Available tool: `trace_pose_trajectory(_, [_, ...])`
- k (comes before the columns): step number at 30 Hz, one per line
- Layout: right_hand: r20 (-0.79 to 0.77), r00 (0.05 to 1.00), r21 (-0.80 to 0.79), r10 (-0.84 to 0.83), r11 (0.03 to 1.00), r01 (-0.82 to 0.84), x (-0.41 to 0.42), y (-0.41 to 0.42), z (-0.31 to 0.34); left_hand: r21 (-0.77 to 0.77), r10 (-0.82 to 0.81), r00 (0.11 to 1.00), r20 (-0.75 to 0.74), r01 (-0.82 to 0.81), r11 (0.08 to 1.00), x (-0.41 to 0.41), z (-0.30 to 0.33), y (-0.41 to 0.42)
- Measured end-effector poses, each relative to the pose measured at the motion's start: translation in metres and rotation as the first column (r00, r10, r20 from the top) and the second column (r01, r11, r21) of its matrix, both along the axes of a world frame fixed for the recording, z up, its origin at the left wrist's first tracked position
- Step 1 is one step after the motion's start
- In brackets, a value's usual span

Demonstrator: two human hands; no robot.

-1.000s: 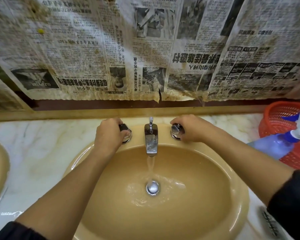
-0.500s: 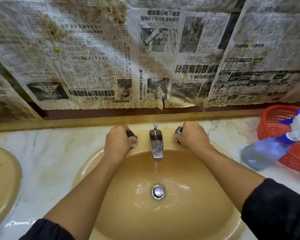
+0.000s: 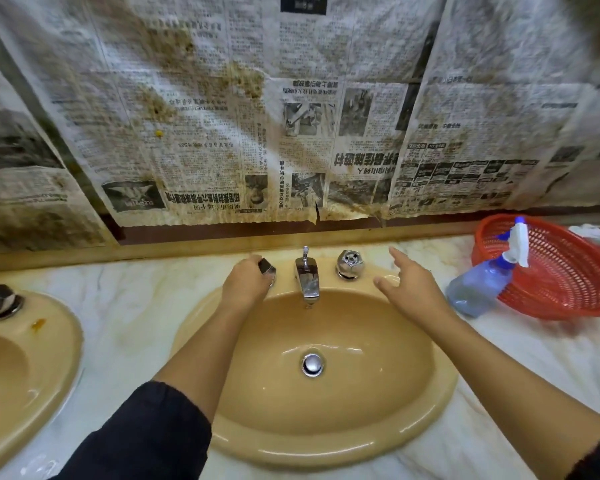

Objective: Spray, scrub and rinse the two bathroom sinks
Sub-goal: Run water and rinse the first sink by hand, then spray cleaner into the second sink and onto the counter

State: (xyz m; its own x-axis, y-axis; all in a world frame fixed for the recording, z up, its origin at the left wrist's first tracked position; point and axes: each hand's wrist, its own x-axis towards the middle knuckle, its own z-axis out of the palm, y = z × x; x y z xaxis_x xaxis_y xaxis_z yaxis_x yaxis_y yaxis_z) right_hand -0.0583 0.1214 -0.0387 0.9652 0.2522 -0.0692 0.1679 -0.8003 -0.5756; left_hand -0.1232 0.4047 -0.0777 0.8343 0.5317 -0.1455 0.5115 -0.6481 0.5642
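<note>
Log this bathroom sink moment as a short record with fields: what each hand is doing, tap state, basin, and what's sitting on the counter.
left hand: left hand grips the left tap knob
right hand: right hand open, fingers spread, off the right tap knob
spout: faucet spout shows no stream, at most a drip
middle sink: middle sink wet, drain stopper visible
second sink: second sink at left edge, orange stain on its rim
counter: spray bottle lying against the red basket
wall: stained newspaper covers it
</note>
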Motion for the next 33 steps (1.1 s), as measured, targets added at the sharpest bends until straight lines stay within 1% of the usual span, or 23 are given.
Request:
trace_pose_trajectory(1, [0.017,1.000,0.034,-0.010,0.999,0.009,-0.005,-0.009,0.003,-0.016,0.009,1.000,0.030,-0.009,1.000,-0.005,0.005,-0.008])
trace_pose_trajectory(4, [0.103,0.994,0.139,-0.037,0.990,0.022,-0.016,-0.038,0.014,-0.079,0.073,0.976,0.204,-0.058,0.995,-0.020,0.023,-0.045])
trace_pose_trajectory(8, [0.173,0.983,0.288,-0.069,0.958,0.016,-0.025,-0.080,0.024,-0.145,0.098,0.918,0.383,-0.045,0.988,-0.041,0.043,-0.116])
trace_pose_trajectory(10, [0.214,0.974,0.349,-0.075,0.937,-0.004,-0.027,-0.104,0.026,-0.183,0.124,0.897,0.425,-0.049,0.982,-0.051,0.045,-0.155])
trace_pose_trajectory(15, [0.370,0.926,0.445,-0.078,0.889,-0.103,-0.016,-0.171,0.024,-0.366,0.266,0.845,0.465,-0.090,0.926,-0.061,0.032,-0.250])
trace_pose_trajectory(18, [0.407,0.909,0.466,-0.089,0.876,-0.123,0.002,-0.207,0.019,-0.421,0.327,0.832,0.449,-0.126,0.898,-0.058,0.024,-0.305])
trace_pose_trajectory(22, [0.296,0.955,0.424,-0.018,0.898,-0.114,0.033,-0.239,0.008,-0.494,0.379,0.855,0.355,-0.173,0.852,-0.053,0.006,-0.374])
trace_pose_trajectory(24, [0.257,0.966,0.408,0.036,0.902,-0.142,0.048,-0.246,0.002,-0.500,0.386,0.865,0.319,-0.193,0.844,-0.051,-0.003,-0.400])
trace_pose_trajectory(26, [0.237,0.969,0.394,0.073,0.904,-0.164,0.064,-0.248,-0.002,-0.493,0.397,0.877,0.271,-0.228,0.839,-0.048,-0.010,-0.418])
trace_pose_trajectory(29, [0.165,0.979,0.402,0.121,0.898,-0.179,0.087,-0.245,-0.008,-0.458,0.395,0.898,0.195,-0.273,0.846,-0.046,-0.022,-0.435])
trace_pose_trajectory(33, [0.092,0.979,0.434,0.181,0.878,-0.203,0.111,-0.232,-0.012,-0.362,0.340,0.940,0.010,-0.313,0.878,-0.043,-0.038,-0.456])
